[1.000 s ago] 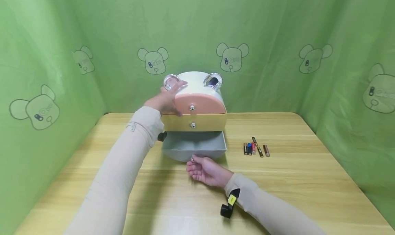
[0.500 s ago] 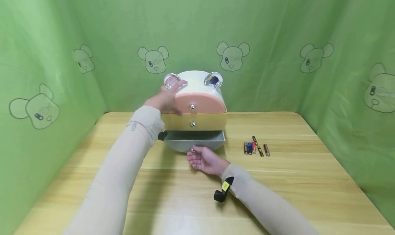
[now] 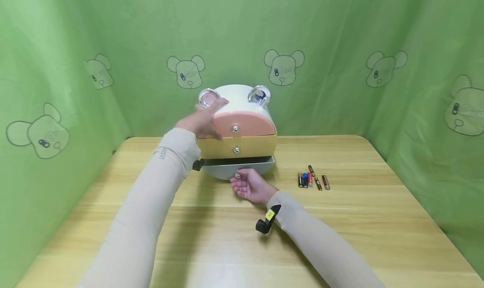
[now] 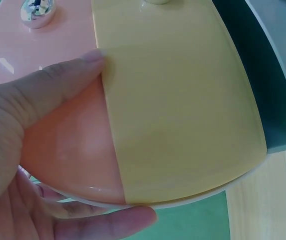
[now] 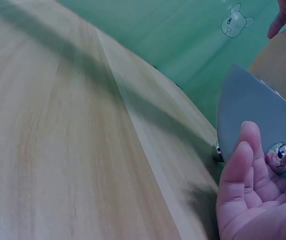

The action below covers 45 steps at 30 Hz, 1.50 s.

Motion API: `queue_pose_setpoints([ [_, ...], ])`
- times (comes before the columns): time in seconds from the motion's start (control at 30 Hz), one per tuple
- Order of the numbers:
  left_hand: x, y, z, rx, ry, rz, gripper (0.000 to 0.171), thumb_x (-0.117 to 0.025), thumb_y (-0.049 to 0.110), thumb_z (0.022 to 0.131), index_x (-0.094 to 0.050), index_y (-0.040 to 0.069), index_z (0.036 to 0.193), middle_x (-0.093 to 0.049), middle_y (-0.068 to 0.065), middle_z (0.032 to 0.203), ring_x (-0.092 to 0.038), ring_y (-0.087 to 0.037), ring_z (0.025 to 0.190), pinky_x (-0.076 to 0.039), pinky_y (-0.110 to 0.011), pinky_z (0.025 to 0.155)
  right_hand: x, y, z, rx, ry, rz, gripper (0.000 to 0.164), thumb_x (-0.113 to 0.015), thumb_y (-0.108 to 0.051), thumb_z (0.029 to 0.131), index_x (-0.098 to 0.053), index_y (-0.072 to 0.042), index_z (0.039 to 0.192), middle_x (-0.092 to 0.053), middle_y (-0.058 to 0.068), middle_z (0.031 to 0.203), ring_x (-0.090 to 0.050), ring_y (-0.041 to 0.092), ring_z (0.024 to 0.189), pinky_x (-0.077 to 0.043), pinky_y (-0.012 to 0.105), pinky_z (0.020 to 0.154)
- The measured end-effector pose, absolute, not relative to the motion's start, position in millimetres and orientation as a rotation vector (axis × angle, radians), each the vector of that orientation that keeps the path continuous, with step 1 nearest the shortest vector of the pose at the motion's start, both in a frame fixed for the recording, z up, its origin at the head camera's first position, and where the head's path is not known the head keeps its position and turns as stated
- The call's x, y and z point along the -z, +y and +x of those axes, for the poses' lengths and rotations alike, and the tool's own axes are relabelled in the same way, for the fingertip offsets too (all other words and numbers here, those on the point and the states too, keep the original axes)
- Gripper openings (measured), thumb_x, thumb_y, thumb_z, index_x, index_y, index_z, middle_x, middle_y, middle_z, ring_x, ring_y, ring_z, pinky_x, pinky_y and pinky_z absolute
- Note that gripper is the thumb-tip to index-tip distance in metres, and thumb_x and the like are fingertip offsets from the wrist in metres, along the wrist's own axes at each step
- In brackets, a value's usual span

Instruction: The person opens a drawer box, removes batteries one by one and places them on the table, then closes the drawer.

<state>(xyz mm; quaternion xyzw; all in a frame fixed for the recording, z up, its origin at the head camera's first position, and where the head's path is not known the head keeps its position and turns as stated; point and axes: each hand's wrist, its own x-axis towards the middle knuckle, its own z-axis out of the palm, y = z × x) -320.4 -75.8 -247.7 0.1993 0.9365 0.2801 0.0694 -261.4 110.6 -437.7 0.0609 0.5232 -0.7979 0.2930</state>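
Observation:
A small drawer cabinet [image 3: 242, 95] with a white top and two silvery round ears stands at the back of the table. Its pink top drawer [image 3: 251, 124] and yellow middle drawer [image 3: 253, 148] are closed. The grey bottom drawer [image 3: 217, 170] sticks out a little, leaving a narrow dark gap above its front. My left hand [image 3: 200, 121] holds the cabinet's upper left side, thumb [image 4: 57, 85] on the front by the pink-yellow seam and fingers round the side. My right hand [image 3: 251, 186] pinches the grey drawer's silver knob [image 5: 279, 156], its other fingers loosely curled below.
Several batteries [image 3: 310, 180] lie loose on the wooden table [image 3: 359, 212], right of the cabinet. Green curtains [image 3: 325, 95] with bear-face prints hang behind and on both sides. A black strap [image 3: 269, 218] is on the right wrist.
The grey bottom drawer has slid inward toward the cabinet, with my right hand moving forward on its knob. My left hand stays in place on the cabinet.

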Motion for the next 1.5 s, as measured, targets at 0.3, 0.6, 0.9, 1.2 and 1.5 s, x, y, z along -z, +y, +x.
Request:
queue_pose_setpoints([
  [0.3, 259.4, -86.9, -331.0, -1.143, 2.674, 0.696, 0.105, -0.086, 0.006, 0.069, -0.028, 0.034, 0.152, -0.007, -0.02, 0.157, -0.027, -0.037, 0.135, -0.024, -0.057, 0.111, 437.9, 104.0, -263.3, 2.108, 1.483, 0.157, 0.032, -0.043, -0.026, 0.099, -0.06, -0.002, 0.086, -0.063, 0.006, 0.07, -0.057, 0.011, 0.057, -0.048, 0.019, 0.053],
  [0.6, 258.3, -89.9, -335.3, -0.918, 2.794, 0.77, 0.103, -0.087, 0.017, 0.069, -0.028, 0.033, 0.152, -0.005, -0.023, 0.155, -0.014, -0.043, 0.14, -0.022, -0.065, 0.108, 439.2, 102.1, -269.4, 2.103, 1.545, 0.187, 0.032, -0.043, -0.027, 0.098, -0.059, -0.001, 0.087, -0.062, 0.007, 0.07, -0.055, 0.011, 0.055, -0.046, 0.019, 0.05],
  [0.9, 260.7, -90.2, -334.1, -0.916, 2.788, 0.75, 0.101, -0.087, 0.015, 0.069, -0.031, 0.035, 0.15, -0.004, -0.023, 0.156, -0.01, -0.045, 0.14, -0.02, -0.07, 0.106, 438.9, 100.1, -277.3, 2.117, 1.54, 0.178, 0.031, -0.045, -0.026, 0.098, -0.059, 0.0, 0.088, -0.062, 0.007, 0.071, -0.055, 0.01, 0.057, -0.046, 0.017, 0.051],
  [1.2, 259.0, -91.2, -331.6, -0.947, 2.791, 0.688, 0.101, -0.086, 0.011, 0.068, -0.033, 0.036, 0.149, -0.001, -0.028, 0.152, -0.016, -0.047, 0.137, -0.019, -0.07, 0.106, 438.7, 103.4, -290.1, 2.082, 1.531, 0.157, 0.032, -0.043, -0.025, 0.097, -0.059, 0.001, 0.088, -0.064, 0.007, 0.067, -0.058, 0.011, 0.052, -0.047, 0.017, 0.047],
  [1.5, 259.3, -90.0, -332.8, -0.968, 2.785, 0.673, 0.1, -0.085, 0.007, 0.069, -0.032, 0.036, 0.149, -0.003, -0.028, 0.151, -0.022, -0.047, 0.133, -0.023, -0.07, 0.104, 440.2, 111.4, -287.7, 2.036, 1.66, 0.177, 0.035, -0.045, -0.03, 0.099, -0.06, 0.001, 0.096, -0.064, 0.007, 0.077, -0.056, 0.012, 0.058, -0.047, 0.02, 0.052],
])
